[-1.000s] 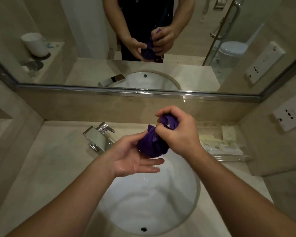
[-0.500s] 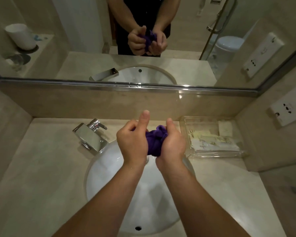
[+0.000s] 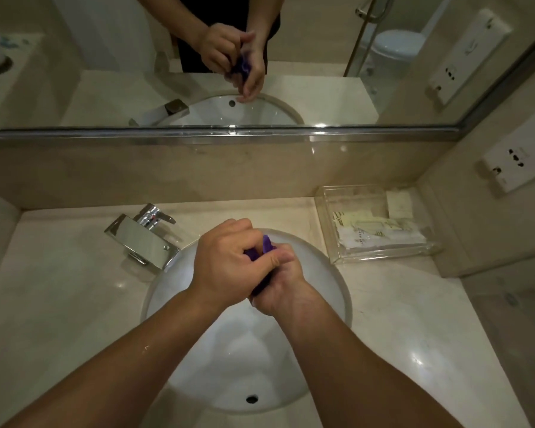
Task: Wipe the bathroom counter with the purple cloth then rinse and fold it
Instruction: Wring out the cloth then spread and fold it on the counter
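Note:
The purple cloth (image 3: 265,244) is bunched into a tight wad between both my hands, above the far half of the white sink basin (image 3: 328,273). My left hand (image 3: 221,264) lies over the top of it with fingers curled. Under and to the right, my right hand (image 3: 283,287) grips it as well. Only small folds of the cloth show between the fingers; most of it is hidden. The beige stone counter (image 3: 68,298) surrounds the basin. No water runs from the tap.
A chrome faucet (image 3: 142,237) stands at the basin's far left. A clear plastic tray (image 3: 374,223) with packets sits at the back right against the wall. The mirror (image 3: 105,72) runs along the back. A wall socket (image 3: 513,162) is on the right wall.
My hands have closed tighter on the cloth and moved lower over the basin. The left hand now lies over the right, and less of the cloth shows.

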Demonstrator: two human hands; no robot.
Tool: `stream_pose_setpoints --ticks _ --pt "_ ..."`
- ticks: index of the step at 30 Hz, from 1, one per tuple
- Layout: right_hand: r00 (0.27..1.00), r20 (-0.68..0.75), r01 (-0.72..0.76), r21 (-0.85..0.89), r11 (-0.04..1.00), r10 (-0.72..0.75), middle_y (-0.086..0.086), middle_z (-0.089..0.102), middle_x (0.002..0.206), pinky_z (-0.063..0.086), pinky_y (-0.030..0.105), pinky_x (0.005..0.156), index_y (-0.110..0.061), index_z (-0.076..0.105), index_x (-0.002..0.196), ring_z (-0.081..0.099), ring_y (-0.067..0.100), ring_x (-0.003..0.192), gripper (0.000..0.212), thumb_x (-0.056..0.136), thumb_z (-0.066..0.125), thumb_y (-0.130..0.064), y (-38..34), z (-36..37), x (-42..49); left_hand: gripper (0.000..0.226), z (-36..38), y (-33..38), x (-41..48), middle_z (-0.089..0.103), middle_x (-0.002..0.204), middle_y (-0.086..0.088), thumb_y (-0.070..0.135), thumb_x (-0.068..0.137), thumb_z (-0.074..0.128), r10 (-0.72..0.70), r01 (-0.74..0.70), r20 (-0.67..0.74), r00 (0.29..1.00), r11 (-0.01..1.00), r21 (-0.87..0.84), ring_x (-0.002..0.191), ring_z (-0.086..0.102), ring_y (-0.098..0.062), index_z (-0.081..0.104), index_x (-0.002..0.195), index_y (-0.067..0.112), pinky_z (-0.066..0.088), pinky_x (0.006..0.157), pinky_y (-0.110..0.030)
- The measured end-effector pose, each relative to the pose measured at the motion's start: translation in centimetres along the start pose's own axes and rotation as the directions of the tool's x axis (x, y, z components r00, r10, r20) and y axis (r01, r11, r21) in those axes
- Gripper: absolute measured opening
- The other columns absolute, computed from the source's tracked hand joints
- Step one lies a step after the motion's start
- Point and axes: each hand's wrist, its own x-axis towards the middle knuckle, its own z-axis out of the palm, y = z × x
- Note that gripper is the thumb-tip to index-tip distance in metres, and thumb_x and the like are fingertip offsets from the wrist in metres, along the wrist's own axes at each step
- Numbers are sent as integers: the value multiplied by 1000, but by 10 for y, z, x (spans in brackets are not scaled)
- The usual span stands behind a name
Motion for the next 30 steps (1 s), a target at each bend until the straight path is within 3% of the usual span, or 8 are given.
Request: stream_pose_setpoints --ticks 8,10,12,14,17,20,23,30 --pt "992 1 122 -96 988 -123 14 52 85 53 37 68 -13 53 86 54 32 83 16 71 51 -8 2 -10 11 54 4 -10 -14 43 52 -2 49 77 69 -79 78 -11 997 994 -73 52 40 -20 51 50 6 35 48 -36" --pt "986 -3 167 -91 982 -168 14 52 88 53 40 71 -12 55 79 54 32 83 5 78 58 -8 1 -12 9 54 5 -11 -16 44 53 -2 49 78 69 -109 106 -21 994 989 -100 52 41 -21 52 51 6 36 48 -36" --pt "978 -46 200 -95 975 -205 12 60 81 56 39 69 -10 63 77 61 31 78 13 90 61 -12 -3 -13 0 54 5 -9 -18 45 53 -3 49 80 68 -119 117 -20 993 988 -100 52 42 -22 52 52 6 37 48 -38" --pt "968 -77 226 -127 966 -237 5 67 74 57 38 67 -9 72 89 66 27 76 13 93 62 -17 -4 -12 -5 57 2 -7 -20 46 54 -2 54 83 65 -123 120 -29 992 989 -91 52 44 -22 53 53 6 38 47 -40" --pt "942 -72 301 -254 919 -329 1 70 88 60 41 77 -16 74 105 69 25 87 20 96 58 -24 -2 -12 -8 66 -4 -1 -22 47 55 -1 64 89 56 -144 137 -50 988 983 -125 52 45 -20 54 55 7 39 48 -39" --pt "909 -59 364 -370 855 -412 4 72 81 60 44 83 -14 73 88 69 27 86 35 102 50 -35 -8 -10 -18 68 -6 8 -19 47 56 0 65 89 54 -144 133 -76 987 981 -138 53 44 -17 55 55 6 38 49 -36" --pt "878 -55 405 -443 800 -475 5 67 71 56 39 73 -13 62 74 64 24 74 49 103 45 -49 -17 -9 -26 68 -4 14 -16 47 56 1 64 89 55 -137 123 -91 986 982 -140 53 43 -16 53 55 6 38 50 -34" --pt "940 -26 295 -432 852 -339 -3 55 52 50 38 74 -21 53 40 53 22 65 73 104 39 -55 -26 -16 -26 65 -1 13 -15 44 54 -1 57 92 57 -31 27 -50 998 997 -75 51 39 -18 51 53 5 34 47 -33"
